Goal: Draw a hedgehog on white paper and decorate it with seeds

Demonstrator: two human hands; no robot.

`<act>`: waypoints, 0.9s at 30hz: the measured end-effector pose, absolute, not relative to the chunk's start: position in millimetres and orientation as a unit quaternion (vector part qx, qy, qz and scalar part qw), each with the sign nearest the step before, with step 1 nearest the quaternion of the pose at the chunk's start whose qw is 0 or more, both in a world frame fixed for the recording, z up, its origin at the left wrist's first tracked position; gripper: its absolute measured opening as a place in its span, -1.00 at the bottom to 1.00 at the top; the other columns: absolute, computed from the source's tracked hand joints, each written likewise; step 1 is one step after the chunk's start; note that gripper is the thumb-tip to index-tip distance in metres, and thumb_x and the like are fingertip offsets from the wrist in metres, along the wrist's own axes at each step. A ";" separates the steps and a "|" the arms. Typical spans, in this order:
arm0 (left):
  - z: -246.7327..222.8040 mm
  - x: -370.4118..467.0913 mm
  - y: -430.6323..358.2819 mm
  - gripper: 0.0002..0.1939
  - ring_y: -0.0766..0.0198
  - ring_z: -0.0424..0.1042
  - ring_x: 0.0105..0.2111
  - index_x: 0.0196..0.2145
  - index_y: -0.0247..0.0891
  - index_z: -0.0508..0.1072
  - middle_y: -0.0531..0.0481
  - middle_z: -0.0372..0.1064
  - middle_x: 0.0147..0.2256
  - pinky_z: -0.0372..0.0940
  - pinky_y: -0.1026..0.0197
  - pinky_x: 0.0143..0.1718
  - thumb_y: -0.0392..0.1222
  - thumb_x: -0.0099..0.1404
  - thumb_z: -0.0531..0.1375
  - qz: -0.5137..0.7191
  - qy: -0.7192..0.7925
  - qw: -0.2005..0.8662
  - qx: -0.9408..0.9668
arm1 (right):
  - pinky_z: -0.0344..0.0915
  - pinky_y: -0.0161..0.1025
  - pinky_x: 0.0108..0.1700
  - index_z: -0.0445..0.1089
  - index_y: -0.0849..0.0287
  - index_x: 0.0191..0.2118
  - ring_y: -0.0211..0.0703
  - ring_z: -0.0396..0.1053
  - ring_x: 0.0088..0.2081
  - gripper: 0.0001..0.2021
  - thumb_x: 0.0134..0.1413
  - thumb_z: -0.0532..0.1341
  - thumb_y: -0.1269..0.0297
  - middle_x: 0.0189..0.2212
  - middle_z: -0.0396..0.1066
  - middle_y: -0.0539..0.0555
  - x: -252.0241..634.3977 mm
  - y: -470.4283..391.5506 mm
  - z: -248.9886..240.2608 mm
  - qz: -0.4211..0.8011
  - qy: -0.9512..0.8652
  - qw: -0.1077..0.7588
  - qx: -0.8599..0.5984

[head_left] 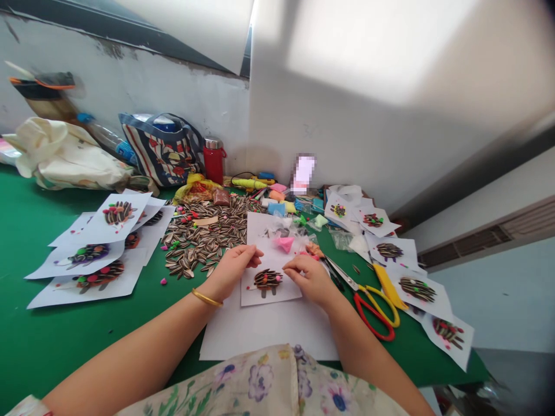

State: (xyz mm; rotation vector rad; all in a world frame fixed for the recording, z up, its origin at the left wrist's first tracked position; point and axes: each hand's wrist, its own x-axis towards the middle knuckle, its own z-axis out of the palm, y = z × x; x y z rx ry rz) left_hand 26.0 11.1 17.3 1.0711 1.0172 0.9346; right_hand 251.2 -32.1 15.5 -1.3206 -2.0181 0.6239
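Observation:
A small white card [286, 296] lies in front of me, bearing a hedgehog made of sunflower seeds [269, 279] with coloured clay dots. My left hand [236, 264], a gold bangle at its wrist, is over the card's upper left, fingers curled together; anything in them is hidden. To the hedgehog's right, my right hand [307, 276] has thumb and fingertips pinched close above the card. Whatever it may hold is too small to make out. Larger white paper [269, 335] lies underneath. Just beyond my hands are a pink clay piece [284, 245] and a heap of sunflower seeds [212, 234].
Scissors [368, 297] with red and yellow handles and a yellow utility knife [388, 284] lie right. Finished hedgehog cards flank both sides, including a left pile [99, 254]. A red flask [213, 162], a tote bag [162, 150] and a phone [303, 173] stand along the wall.

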 end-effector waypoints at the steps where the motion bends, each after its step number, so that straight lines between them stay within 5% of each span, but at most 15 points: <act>1: 17.2 26.1 11.1 -0.59 0.23 0.39 -0.39 -0.39 -0.32 0.54 -0.05 0.44 -0.46 0.28 0.19 -0.26 0.15 0.13 0.26 0.409 0.447 0.642 0.470 | 0.30 -0.20 -0.17 0.52 0.13 -0.28 -0.14 0.41 -0.27 -0.87 0.20 0.20 0.32 -0.36 0.51 0.06 252.1 -30.8 18.0 0.226 -0.765 0.325 -0.508; 13: 13.9 25.2 12.9 -0.62 0.25 0.39 -0.37 -0.35 -0.31 0.54 -0.04 0.44 -0.44 0.28 0.20 -0.25 0.12 0.17 0.24 0.407 0.438 0.639 0.484 | 0.15 -0.01 -0.04 0.48 0.09 -0.05 0.12 0.24 0.01 -0.72 0.13 0.27 0.15 -0.03 0.42 0.20 240.3 19.6 22.7 -0.062 -0.755 0.152 -0.635; 21: 10.5 25.5 7.7 -0.76 0.23 0.40 -0.23 -0.14 -0.19 0.50 -0.05 0.44 -0.21 0.28 0.17 -0.15 -0.07 0.29 0.19 0.433 0.411 0.463 0.655 | 0.22 -0.10 0.01 0.41 0.14 0.01 0.00 0.35 -0.03 -0.73 0.25 0.16 0.21 -0.06 0.47 0.15 232.4 -1.2 37.0 0.013 -0.801 0.247 -0.545; 27: 6.5 22.7 7.1 -0.84 0.28 0.35 -0.30 -0.16 -0.17 0.48 0.02 0.38 -0.31 0.28 0.22 -0.22 -0.20 0.33 0.15 0.436 0.407 0.329 0.732 | 0.26 -0.12 0.00 0.44 0.11 -0.05 -0.04 0.39 -0.07 -0.79 0.25 0.15 0.28 -0.13 0.48 0.12 222.7 -12.9 38.3 0.053 -0.817 0.282 -0.501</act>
